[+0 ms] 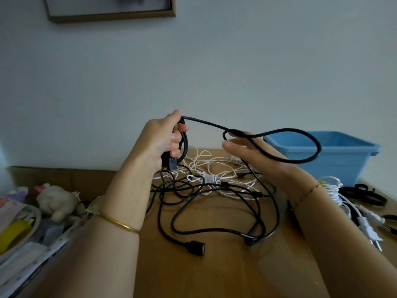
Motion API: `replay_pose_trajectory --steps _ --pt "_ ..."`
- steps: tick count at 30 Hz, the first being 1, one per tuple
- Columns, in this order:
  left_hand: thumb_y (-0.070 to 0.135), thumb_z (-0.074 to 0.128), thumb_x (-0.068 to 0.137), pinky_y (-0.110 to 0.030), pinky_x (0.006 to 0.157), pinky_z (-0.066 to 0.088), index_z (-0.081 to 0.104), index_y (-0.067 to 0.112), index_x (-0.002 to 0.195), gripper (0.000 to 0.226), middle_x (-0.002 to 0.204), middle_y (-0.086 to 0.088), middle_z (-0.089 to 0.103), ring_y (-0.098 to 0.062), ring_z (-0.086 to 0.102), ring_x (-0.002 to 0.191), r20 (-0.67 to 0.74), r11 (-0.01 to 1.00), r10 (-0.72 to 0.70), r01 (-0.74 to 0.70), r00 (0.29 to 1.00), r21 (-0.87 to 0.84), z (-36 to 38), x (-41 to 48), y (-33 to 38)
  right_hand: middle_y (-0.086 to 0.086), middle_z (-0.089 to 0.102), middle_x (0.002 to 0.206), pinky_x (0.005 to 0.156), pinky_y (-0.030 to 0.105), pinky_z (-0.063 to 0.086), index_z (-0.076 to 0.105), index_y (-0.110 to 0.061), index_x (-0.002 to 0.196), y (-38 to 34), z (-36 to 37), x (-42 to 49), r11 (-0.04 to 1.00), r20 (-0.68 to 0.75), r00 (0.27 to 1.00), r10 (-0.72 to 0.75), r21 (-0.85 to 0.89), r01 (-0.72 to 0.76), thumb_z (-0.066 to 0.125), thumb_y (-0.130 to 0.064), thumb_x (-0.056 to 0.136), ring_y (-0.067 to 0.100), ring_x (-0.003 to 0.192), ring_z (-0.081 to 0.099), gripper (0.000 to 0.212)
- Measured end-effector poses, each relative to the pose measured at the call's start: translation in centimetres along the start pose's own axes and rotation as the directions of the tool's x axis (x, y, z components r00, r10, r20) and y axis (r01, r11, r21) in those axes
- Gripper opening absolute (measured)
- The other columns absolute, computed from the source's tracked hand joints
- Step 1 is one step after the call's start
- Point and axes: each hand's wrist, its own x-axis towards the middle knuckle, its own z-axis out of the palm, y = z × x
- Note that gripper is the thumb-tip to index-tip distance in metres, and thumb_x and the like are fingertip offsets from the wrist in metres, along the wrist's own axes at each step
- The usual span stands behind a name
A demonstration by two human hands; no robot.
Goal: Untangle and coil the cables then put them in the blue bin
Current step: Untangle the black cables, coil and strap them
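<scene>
My left hand [163, 138] is raised above the table and grips a few turns of a thick black cable [300, 145] together with its black plug. The cable runs right from that fist, crosses my right hand [247, 151] and forms a wide loop in front of the blue bin [348, 160]. My right hand's fingers are fairly straight, with the cable lying over them. Below, a tangle of black cables [214, 211] and thin white cables [214, 168] lies on the wooden table [214, 272]. A black connector end [194, 247] lies near the front.
The bin stands at the back right against the wall. White cords with plugs [365, 222] and black cable ties [365, 194] lie at the right edge. Left of the table is clutter: a plush toy [57, 201], papers and a yellow roll [12, 235].
</scene>
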Motion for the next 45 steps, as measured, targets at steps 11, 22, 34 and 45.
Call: replay_pose_trajectory --steps 11,22,34,45 --pt "0.039 0.042 0.099 -0.016 0.031 0.022 0.053 0.01 0.072 0.041 0.037 0.011 0.024 -0.004 0.02 0.026 0.282 0.881 -0.229 0.321 0.932 -0.346 -0.4 0.3 -0.6 0.003 0.056 0.065 0.069 0.025 0.049 0.06 -0.008 0.086 0.7 1.8 1.8 0.904 0.002 0.992 0.129 0.411 -0.118 0.038 -0.038 0.101 0.016 0.063 0.057 0.04" --pt "0.042 0.039 0.1 -0.016 0.032 0.024 0.056 0.01 0.072 0.046 0.036 0.009 0.028 -0.007 0.023 0.027 -0.018 0.435 -0.087 0.021 0.996 -0.9 -3.3 0.9 0.6 0.002 0.041 0.052 0.043 0.025 0.027 0.05 -0.008 0.061 2.9 0.5 2.4 0.952 -0.269 0.923 0.276 -0.053 -0.3 0.041 -0.017 0.096 0.013 0.044 0.033 0.037" --pt "0.042 0.037 0.101 -0.016 0.032 0.024 0.057 0.007 0.077 0.046 0.037 0.01 0.025 -0.003 0.019 0.028 0.165 0.964 -0.079 0.117 0.983 -0.238 0.2 0.3 -0.1 0.0 0.058 0.124 0.089 0.025 0.042 0.05 -0.015 0.134 -0.4 2.8 1.5 0.952 -0.2 0.967 -0.16 -0.29 0.098 0.051 -0.02 0.093 0.013 0.11 0.054 0.041" --pt "0.039 0.043 0.096 -0.014 0.03 0.023 0.057 0.009 0.071 0.042 0.036 0.01 0.025 -0.007 0.023 0.024 0.462 0.811 -0.179 0.396 0.868 -0.431 0.1 0.0 -0.2 0.0 0.059 0.067 0.065 0.027 0.048 0.058 -0.005 0.091 0.6 3.9 1.9 0.989 -0.177 0.973 -0.146 -0.027 0.143 0.045 -0.013 0.097 0.008 0.063 0.062 0.016"
